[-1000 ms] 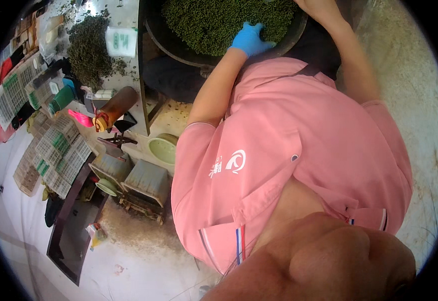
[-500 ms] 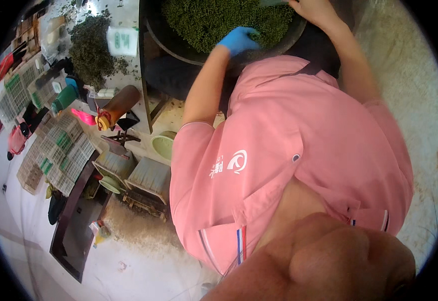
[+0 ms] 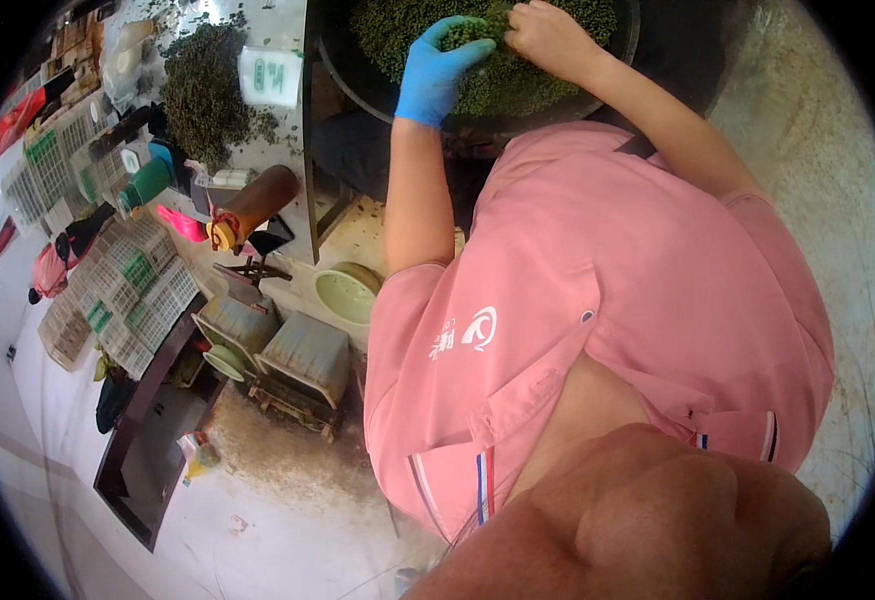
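In front of me a wide dark round pan (image 3: pixel 362 100) holds a heap of small green granules (image 3: pixel 517 95). My left hand (image 3: pixel 432 75), in a blue glove, is raised over the heap with its fingers curled round a clump of green granules (image 3: pixel 465 36). Whether a thin clear bag surrounds that clump I cannot tell. My bare right hand (image 3: pixel 552 42) meets it from the right, fingertips pinched close to the clump. What those fingers hold is hidden.
A metal-topped table (image 3: pixel 282 130) stands to the left, with a pile of darker granules (image 3: pixel 202 95), a white packet (image 3: pixel 270 76) and a brown bottle (image 3: pixel 257 205). Lower down are a pale green basin (image 3: pixel 347 295), bins (image 3: pixel 304 355) and stacked white crates (image 3: pixel 122 280).
My left hand has lifted from the heap with a clump of granules. The right hand has come left and down to meet it; the pale sheet-like thing it held no longer shows clearly.
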`<state>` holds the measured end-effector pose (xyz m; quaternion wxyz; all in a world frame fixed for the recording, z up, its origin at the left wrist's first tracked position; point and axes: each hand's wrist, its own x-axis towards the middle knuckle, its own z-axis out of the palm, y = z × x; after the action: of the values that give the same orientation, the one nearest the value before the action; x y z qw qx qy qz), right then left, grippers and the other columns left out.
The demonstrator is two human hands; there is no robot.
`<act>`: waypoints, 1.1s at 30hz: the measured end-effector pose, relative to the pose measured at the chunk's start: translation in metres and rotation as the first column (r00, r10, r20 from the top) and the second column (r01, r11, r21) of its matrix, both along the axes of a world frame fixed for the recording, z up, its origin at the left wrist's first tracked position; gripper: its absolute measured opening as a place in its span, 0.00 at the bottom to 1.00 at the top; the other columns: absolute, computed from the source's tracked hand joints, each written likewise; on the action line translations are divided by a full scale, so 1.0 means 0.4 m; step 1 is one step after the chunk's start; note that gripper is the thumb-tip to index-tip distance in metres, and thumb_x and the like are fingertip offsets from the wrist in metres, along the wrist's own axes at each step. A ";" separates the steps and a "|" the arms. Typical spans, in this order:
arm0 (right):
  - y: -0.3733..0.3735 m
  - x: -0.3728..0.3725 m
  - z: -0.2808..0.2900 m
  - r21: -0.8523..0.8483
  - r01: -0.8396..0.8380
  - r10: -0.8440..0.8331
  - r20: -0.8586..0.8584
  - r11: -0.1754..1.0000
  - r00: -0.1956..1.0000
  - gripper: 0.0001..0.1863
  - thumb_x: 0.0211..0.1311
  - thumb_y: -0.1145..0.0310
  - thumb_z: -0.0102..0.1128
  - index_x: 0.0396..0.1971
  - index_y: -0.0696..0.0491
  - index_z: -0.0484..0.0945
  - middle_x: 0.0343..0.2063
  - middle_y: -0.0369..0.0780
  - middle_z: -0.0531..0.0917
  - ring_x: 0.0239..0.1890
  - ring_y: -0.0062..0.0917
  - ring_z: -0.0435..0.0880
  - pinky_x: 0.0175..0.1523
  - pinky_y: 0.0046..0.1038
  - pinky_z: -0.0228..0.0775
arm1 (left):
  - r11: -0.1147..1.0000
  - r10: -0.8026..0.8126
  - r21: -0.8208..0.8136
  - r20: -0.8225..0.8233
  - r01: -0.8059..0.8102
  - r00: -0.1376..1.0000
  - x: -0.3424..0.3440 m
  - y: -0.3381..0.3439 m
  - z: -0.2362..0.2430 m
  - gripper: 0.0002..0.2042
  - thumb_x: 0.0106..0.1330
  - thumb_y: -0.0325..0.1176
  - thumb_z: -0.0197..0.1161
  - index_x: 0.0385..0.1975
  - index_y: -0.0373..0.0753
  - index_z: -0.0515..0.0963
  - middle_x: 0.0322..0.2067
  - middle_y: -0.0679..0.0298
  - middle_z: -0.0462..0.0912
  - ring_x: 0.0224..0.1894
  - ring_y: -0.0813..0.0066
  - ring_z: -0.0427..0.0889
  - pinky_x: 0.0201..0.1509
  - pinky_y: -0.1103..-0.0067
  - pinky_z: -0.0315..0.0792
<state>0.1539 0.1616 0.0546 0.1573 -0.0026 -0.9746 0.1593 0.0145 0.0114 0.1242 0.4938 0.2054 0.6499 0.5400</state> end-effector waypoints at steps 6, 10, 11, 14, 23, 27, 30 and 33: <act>-0.038 0.009 0.019 -0.005 -0.009 0.010 0.217 1.000 0.976 0.08 0.51 0.72 0.60 0.32 0.54 0.83 0.37 0.39 0.80 0.44 0.30 0.79 0.52 0.32 0.70 | 0.957 -0.288 -0.213 -0.783 0.198 0.551 0.014 0.008 -0.033 0.24 0.48 0.32 0.76 0.47 0.37 0.79 0.39 0.47 0.84 0.40 0.49 0.84 0.44 0.66 0.80; -0.034 0.022 0.012 0.003 0.005 -0.005 0.179 1.000 0.984 0.06 0.51 0.72 0.60 0.30 0.55 0.83 0.36 0.39 0.80 0.45 0.30 0.78 0.51 0.31 0.69 | 0.957 -0.243 -0.272 -0.576 0.097 0.780 0.029 0.016 0.029 0.24 0.49 0.31 0.74 0.48 0.37 0.79 0.46 0.49 0.82 0.46 0.53 0.83 0.47 0.68 0.79; -0.036 0.022 0.011 0.000 0.011 -0.010 0.140 1.000 0.990 0.07 0.51 0.72 0.60 0.30 0.55 0.83 0.36 0.39 0.80 0.45 0.30 0.78 0.51 0.32 0.69 | 0.965 -0.211 -0.245 -0.495 0.098 0.843 0.027 0.011 0.025 0.24 0.50 0.30 0.74 0.49 0.37 0.79 0.47 0.49 0.82 0.47 0.53 0.83 0.48 0.69 0.79; -0.042 0.023 -0.004 -0.012 0.013 -0.012 0.051 1.000 0.999 0.07 0.51 0.72 0.61 0.29 0.55 0.83 0.37 0.39 0.80 0.45 0.30 0.78 0.51 0.32 0.69 | 0.975 -0.218 -0.096 -0.593 0.201 0.775 0.026 -0.003 -0.037 0.24 0.52 0.27 0.72 0.53 0.37 0.78 0.48 0.49 0.82 0.46 0.54 0.84 0.48 0.70 0.79; -0.014 0.093 0.044 -0.093 0.005 0.018 0.251 0.996 0.968 0.06 0.54 0.72 0.57 0.29 0.53 0.83 0.40 0.40 0.82 0.46 0.32 0.80 0.53 0.32 0.72 | 0.977 -0.189 -0.203 -0.695 0.064 0.694 0.067 0.007 0.021 0.25 0.54 0.31 0.74 0.54 0.36 0.77 0.44 0.51 0.83 0.36 0.59 0.83 0.43 0.72 0.78; -0.030 0.094 0.041 -0.086 0.007 0.011 0.207 0.996 0.978 0.06 0.54 0.72 0.56 0.28 0.54 0.82 0.40 0.40 0.81 0.46 0.33 0.80 0.53 0.32 0.72 | 0.999 0.027 0.048 -0.465 -0.005 0.885 0.049 0.002 -0.131 0.22 0.56 0.34 0.75 0.51 0.36 0.80 0.46 0.52 0.84 0.45 0.71 0.83 0.49 0.74 0.76; -0.040 0.095 0.004 -0.092 0.043 -0.030 0.144 0.995 0.989 0.06 0.54 0.72 0.56 0.27 0.54 0.82 0.39 0.41 0.81 0.46 0.33 0.80 0.52 0.33 0.72 | 0.984 -0.173 -0.157 -0.781 0.078 0.600 0.080 0.020 -0.089 0.18 0.54 0.28 0.72 0.47 0.37 0.81 0.44 0.51 0.84 0.44 0.62 0.85 0.47 0.73 0.78; -0.034 0.100 -0.015 -0.079 0.051 -0.043 0.103 0.996 0.994 0.06 0.53 0.71 0.57 0.27 0.54 0.82 0.37 0.41 0.81 0.45 0.33 0.80 0.51 0.33 0.72 | 0.967 -0.248 -0.176 -0.817 0.185 0.521 0.105 0.004 -0.060 0.16 0.55 0.26 0.71 0.44 0.37 0.81 0.40 0.53 0.86 0.41 0.65 0.86 0.45 0.75 0.78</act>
<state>0.1940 0.1481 0.0487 0.1112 -0.0400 -0.9737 0.1948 0.0566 0.0131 0.1002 0.1966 0.4988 0.7927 0.2901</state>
